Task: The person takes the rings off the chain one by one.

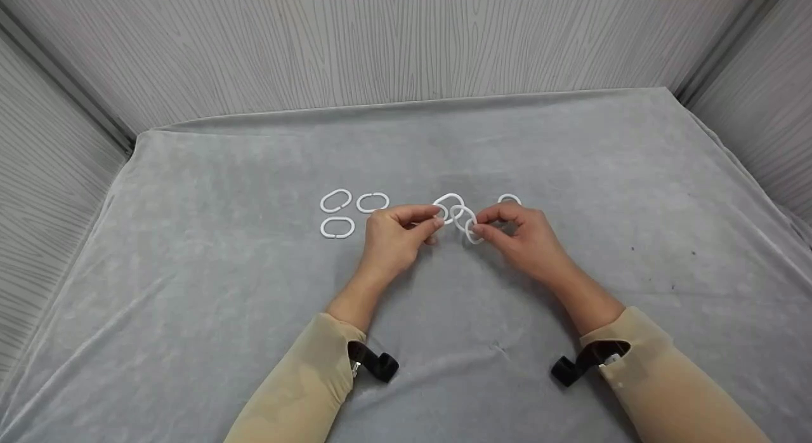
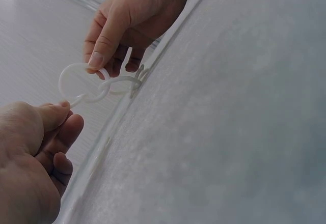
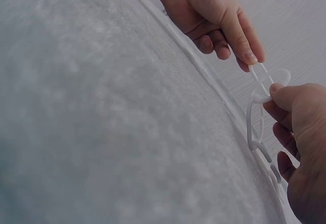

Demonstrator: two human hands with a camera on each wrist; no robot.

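My left hand (image 1: 396,240) pinches one white oval chain link (image 2: 77,101) between thumb and forefinger. Facing it, my right hand (image 1: 526,243) pinches a second white link (image 2: 62,79) at its edge, and the two are looped through each other in the left wrist view. Further joined links (image 3: 249,122) hang from the right hand's link, low over the cloth. The fingertips hide parts of the held links. Both hands are close together over the middle of the table.
On the grey cloth (image 1: 222,252), left of the hands, lie three loose oval links (image 1: 337,236), some showing a gap in the side. Another link (image 1: 509,196) partly shows behind the right hand. Wood-patterned panels (image 1: 406,43) stand at the back and sides.
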